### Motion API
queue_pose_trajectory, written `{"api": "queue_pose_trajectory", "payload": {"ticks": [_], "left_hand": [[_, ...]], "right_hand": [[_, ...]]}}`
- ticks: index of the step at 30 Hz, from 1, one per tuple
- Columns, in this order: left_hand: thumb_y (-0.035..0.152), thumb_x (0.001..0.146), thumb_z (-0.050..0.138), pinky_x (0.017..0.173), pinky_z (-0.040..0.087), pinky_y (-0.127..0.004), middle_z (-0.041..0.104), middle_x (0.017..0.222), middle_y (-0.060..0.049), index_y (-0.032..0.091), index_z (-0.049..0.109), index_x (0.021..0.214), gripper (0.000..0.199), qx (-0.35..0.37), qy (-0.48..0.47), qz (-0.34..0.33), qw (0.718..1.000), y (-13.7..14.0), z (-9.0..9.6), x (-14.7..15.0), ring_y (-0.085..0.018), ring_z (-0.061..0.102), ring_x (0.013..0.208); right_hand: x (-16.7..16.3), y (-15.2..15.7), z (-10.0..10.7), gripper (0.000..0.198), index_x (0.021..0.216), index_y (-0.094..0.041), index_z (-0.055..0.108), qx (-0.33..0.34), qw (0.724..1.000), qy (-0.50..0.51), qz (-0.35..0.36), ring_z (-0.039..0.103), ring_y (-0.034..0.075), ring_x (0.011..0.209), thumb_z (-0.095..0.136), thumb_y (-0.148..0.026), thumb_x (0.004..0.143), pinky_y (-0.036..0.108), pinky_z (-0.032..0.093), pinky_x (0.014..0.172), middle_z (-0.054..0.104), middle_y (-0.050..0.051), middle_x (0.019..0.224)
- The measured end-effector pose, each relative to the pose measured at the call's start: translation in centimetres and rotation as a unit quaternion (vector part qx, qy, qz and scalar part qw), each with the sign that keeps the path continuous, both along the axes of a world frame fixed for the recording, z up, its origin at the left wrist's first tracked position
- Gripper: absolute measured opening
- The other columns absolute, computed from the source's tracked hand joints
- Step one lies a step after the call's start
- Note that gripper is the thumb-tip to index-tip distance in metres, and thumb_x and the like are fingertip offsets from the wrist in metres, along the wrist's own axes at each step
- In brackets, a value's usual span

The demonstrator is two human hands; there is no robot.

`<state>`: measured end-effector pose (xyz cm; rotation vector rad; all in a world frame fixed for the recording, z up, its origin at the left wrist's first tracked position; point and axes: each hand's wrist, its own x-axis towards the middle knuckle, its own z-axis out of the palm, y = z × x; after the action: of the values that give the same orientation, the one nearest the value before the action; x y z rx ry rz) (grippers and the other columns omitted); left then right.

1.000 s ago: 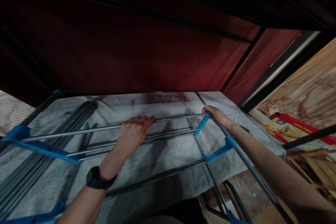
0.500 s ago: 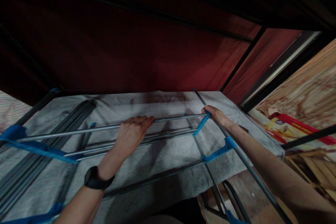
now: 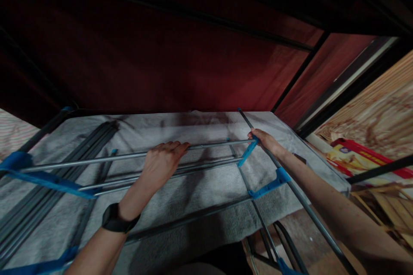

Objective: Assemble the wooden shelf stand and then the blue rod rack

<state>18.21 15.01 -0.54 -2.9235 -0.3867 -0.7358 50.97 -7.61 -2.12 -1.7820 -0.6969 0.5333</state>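
A rack frame of grey metal tubes joined by blue plastic brackets lies across a grey cloth. My left hand [image 3: 164,161], with a black band on its wrist, is wrapped over the long crosswise tube [image 3: 103,160] near its middle. On the right, my right hand [image 3: 263,138] grips the frame where that tube meets a blue bracket [image 3: 248,153] and the slanting side tube [image 3: 311,209]; its fingertips are partly hidden. Another blue bracket [image 3: 269,183] sits lower on the same side tube. A larger blue bracket [image 3: 48,181] holds the crosswise tube's left end.
Several loose grey tubes [image 3: 74,159] lie bundled on the cloth [image 3: 206,126] at left. Dark red fabric panels [image 3: 180,64] on a dark frame rise behind. At right are a red and yellow package [image 3: 361,157] and wooden pieces [image 3: 387,210].
Almost nothing differs. My left wrist has shifted very slightly left, and both hands keep their places on the frame.
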Motion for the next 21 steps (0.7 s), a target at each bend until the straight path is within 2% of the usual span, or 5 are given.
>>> {"api": "queue_pose_trajectory", "payload": {"ticks": [11,14,17,19,21], "left_hand": [[0.028,0.097,0.047,0.07,0.045,-0.035,0.07,0.087,-0.007,0.021,0.066,0.118,0.03,-0.018,-0.005,-0.008,1.0,-0.1,-0.2,0.2,-0.024,0.065,0.08],[0.024,0.096,0.051,0.083,0.046,-0.038,0.07,0.105,-0.01,0.018,0.061,0.126,0.033,-0.026,-0.025,-0.036,0.999,-0.5,0.1,-0.7,-0.024,0.063,0.094],[0.022,0.096,0.052,0.099,0.04,-0.041,0.063,0.125,-0.01,0.02,0.058,0.13,0.035,-0.054,-0.079,-0.054,0.994,-0.7,0.1,-2.9,-0.023,0.056,0.115],[0.023,0.097,0.05,0.1,0.039,-0.039,0.064,0.124,-0.009,0.021,0.06,0.125,0.03,-0.083,-0.139,-0.018,0.987,-0.4,-0.3,-5.0,-0.021,0.055,0.115],[0.023,0.098,0.048,0.096,0.041,-0.037,0.066,0.117,-0.008,0.021,0.062,0.12,0.026,-0.103,-0.207,0.057,0.971,0.1,-0.7,-7.6,-0.02,0.057,0.11]], "right_hand": [[-1.5,0.2,1.2,0.04,0.079,-0.023,0.061,-0.024,1.0,0.011,-0.014,0.057,0.016,0.068,0.064,-0.062,0.074,0.028,0.049,0.067,0.063,0.0,0.075],[-1.5,0.0,1.0,0.033,0.08,-0.024,0.062,-0.035,0.999,0.014,-0.016,0.059,0.017,0.067,0.07,-0.054,0.071,0.029,0.051,0.066,0.063,0.0,0.073],[-0.8,-0.4,0.4,0.029,0.082,-0.026,0.065,-0.047,0.998,0.025,-0.021,0.065,0.021,0.073,0.073,-0.05,0.068,0.033,0.055,0.072,0.066,0.002,0.079],[-0.1,-0.6,0.0,0.023,0.081,-0.029,0.067,-0.052,0.998,0.019,-0.02,0.069,0.025,0.084,0.07,-0.048,0.069,0.036,0.057,0.08,0.07,0.006,0.088],[0.5,-0.6,-0.1,0.02,0.078,-0.033,0.07,-0.085,0.995,-0.042,-0.012,0.07,0.028,0.091,0.065,-0.051,0.07,0.037,0.057,0.084,0.071,0.008,0.097]]}}
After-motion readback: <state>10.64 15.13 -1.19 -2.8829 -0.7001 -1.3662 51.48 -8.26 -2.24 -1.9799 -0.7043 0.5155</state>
